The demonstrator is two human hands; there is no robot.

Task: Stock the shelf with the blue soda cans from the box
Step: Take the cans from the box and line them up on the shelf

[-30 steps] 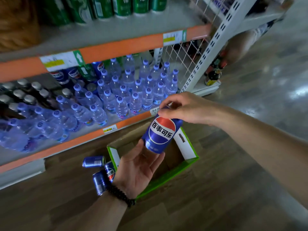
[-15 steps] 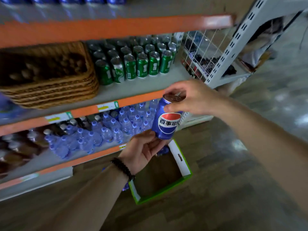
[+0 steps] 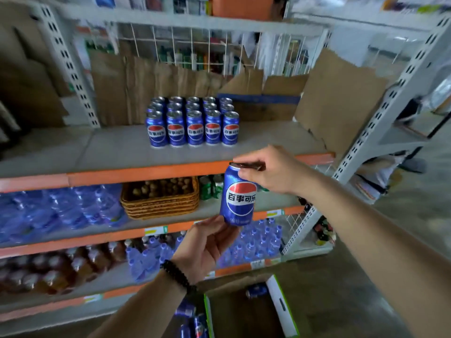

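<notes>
A blue soda can [image 3: 238, 196] is held upright in front of the shelves, below the front edge of the top shelf [image 3: 117, 147]. The right hand [image 3: 273, 170] has its grip closed on the can's rim from above, fingers curled over the lid; the left hand [image 3: 205, 250] pinches the can's base from below, thumb and fingertips touching the bottom edge. The can carries a red, white and blue round logo with the white Chinese characters 百事可乐 across its middle. On the top shelf stands a block of matching cans [image 3: 192, 123], the same logo facing out. Below sit a wicker basket [image 3: 161, 198], green cans [image 3: 210, 190] and blue-capped water bottles [image 3: 258, 242]. The green-edged box [image 3: 280, 306] lies on the floor, one blue can [image 3: 256, 290] visible inside; more cans [image 3: 192, 320] lie just left of it. Shelf price tags are too blurred to read.
</notes>
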